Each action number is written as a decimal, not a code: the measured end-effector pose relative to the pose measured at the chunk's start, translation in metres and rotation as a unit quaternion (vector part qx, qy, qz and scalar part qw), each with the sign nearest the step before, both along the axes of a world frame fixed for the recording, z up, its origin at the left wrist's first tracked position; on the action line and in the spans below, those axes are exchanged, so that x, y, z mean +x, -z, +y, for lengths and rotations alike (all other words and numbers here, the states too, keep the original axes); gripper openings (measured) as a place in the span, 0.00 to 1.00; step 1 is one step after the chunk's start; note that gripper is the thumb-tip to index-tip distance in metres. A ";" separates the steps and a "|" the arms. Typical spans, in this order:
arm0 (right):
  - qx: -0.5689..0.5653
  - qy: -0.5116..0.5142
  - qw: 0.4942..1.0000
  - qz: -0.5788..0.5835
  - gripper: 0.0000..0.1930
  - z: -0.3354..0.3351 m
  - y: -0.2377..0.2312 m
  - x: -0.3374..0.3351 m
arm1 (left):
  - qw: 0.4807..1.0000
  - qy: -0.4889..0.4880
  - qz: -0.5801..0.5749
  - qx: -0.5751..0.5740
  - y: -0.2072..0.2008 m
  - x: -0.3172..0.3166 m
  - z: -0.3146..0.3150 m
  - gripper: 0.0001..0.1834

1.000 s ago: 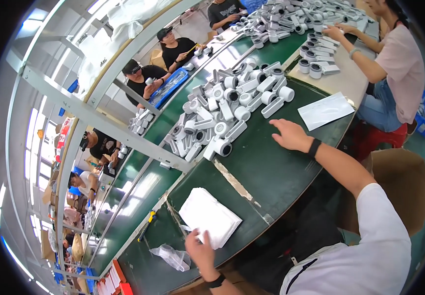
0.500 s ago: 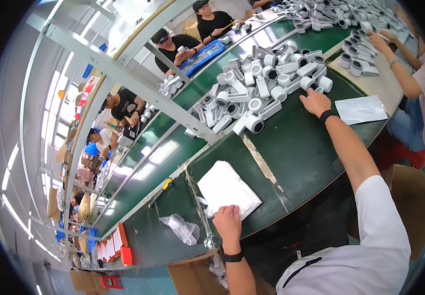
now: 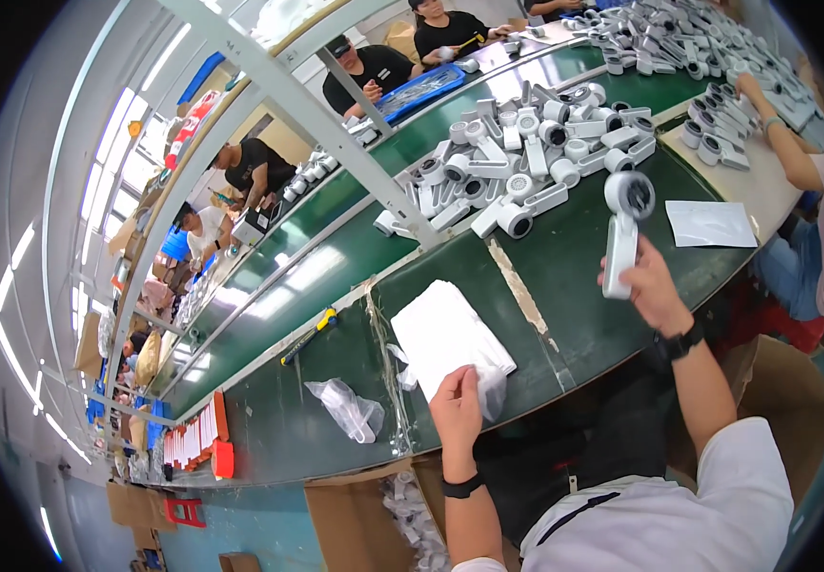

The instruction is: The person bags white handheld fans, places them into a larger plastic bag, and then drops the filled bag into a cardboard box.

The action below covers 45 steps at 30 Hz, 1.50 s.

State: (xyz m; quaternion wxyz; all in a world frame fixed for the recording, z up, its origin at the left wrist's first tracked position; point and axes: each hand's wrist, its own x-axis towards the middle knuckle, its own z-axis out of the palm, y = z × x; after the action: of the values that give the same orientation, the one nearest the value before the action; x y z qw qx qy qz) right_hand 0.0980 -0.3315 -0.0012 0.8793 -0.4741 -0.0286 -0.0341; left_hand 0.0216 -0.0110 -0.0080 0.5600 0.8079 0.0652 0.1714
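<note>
In my right hand (image 3: 658, 291) is a grey-white handheld fan (image 3: 622, 250), gripped by its handle with the round grilled head up. It hangs above the green table, right of the stack of white plastic bags (image 3: 445, 329). My left hand (image 3: 457, 405) is at the near edge of that stack, thumb and fingers pinched on a thin clear plastic bag (image 3: 495, 393) that bulges out beside them. Beyond my hands lies a large heap of similar fans (image 3: 526, 157).
A crumpled clear bag (image 3: 347, 410) and a yellow-black utility knife (image 3: 309, 336) lie left of the stack. A silvery flat pouch (image 3: 712, 224) is at right. A metal post (image 3: 335, 138) slants across. A co-worker's arm (image 3: 793, 157) reaches over fans at right. An open carton (image 3: 364, 524) stands below.
My right hand has picked a fan off the heap and brought it nearer and lower. My left hand has lifted the top bag's edge into a pinch. The view has shifted slightly.
</note>
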 end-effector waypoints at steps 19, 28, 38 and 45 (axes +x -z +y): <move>-0.373 -0.435 0.819 -0.022 0.45 0.081 -0.027 -0.069 | 0.984 0.034 0.055 -0.164 -0.006 -0.013 -0.006 0.13; -0.312 -0.463 0.825 0.081 0.33 0.095 -0.011 -0.056 | 0.990 0.063 0.044 -0.115 -0.014 -0.021 0.011 0.10; -0.217 -0.291 0.924 0.121 0.32 0.126 0.013 -0.082 | 0.968 0.122 -0.119 0.185 -0.025 -0.034 -0.045 0.02; -0.141 -0.235 0.959 0.073 0.36 0.128 0.015 -0.086 | 0.973 0.197 -0.060 0.103 -0.022 -0.045 -0.042 0.05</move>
State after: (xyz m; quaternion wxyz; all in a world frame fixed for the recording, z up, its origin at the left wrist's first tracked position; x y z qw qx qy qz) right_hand 0.0116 -0.2030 -0.0165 0.7867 -0.5742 -0.0789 0.2123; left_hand -0.0229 -0.0533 0.0143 0.4994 0.8466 -0.1467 0.1113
